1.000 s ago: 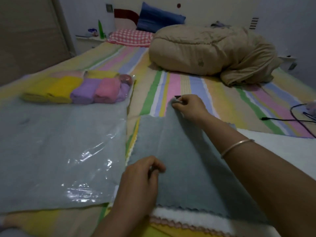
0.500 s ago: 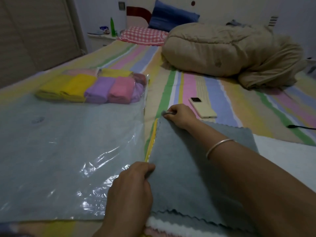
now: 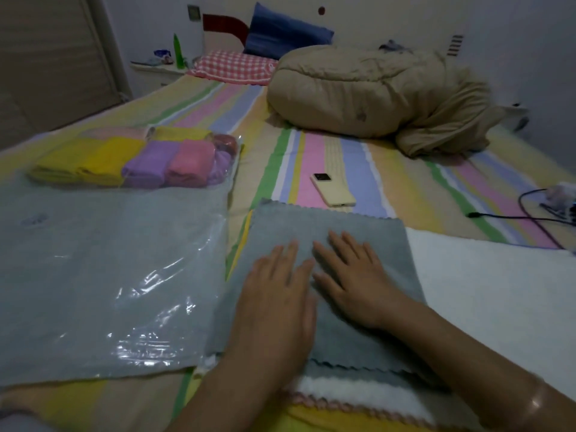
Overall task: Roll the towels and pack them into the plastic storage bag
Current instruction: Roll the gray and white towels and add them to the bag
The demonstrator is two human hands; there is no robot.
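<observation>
A grey towel [image 3: 336, 226] with a scalloped edge lies flat on top of a stack of towels on the bed. My left hand [image 3: 274, 294] and my right hand [image 3: 352, 275] rest flat on it, side by side, fingers straight. To the left lies the clear plastic storage bag [image 3: 103, 275]. At its far end it holds several rolled towels [image 3: 149, 160], yellow, purple and pink. A white towel [image 3: 486, 282] lies flat to the right of the grey one.
A pale yellow phone [image 3: 333, 190] lies on the striped bedsheet just beyond the grey towel. A beige rolled duvet [image 3: 374, 92] sits further back. A black cable [image 3: 514, 216] runs along the right side. Pillows lie at the headboard.
Both hands have let go of the grey towel's left corners and now lie flat on its middle. The towel is spread flat, and the view has shifted slightly.
</observation>
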